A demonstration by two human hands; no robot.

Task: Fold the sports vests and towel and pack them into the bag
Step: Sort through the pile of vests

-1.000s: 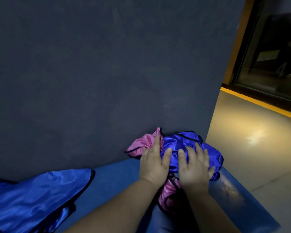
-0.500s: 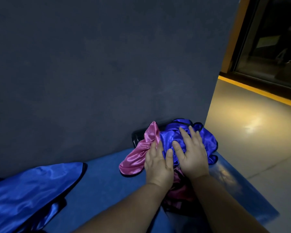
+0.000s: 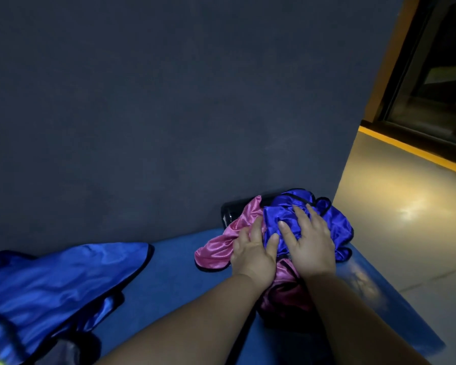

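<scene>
As left hand (image 3: 253, 252) and right hand (image 3: 312, 242) press, fingers (image 3: 286, 229) spread, on the blue vest (image 3: 336, 223), push evenly and tuck the pink vest (image 3: 216, 250) at nine o'clock into the bag (image 3: 228, 213).

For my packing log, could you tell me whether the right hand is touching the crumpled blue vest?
Touching. The head view shows the right hand flat on the crumpled blue vest, fingers pressing into it.

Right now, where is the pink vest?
In the head view, the pink vest lies crumpled right of centre on the bench, by the wall. It touches the bunched blue vest on its right.
</scene>
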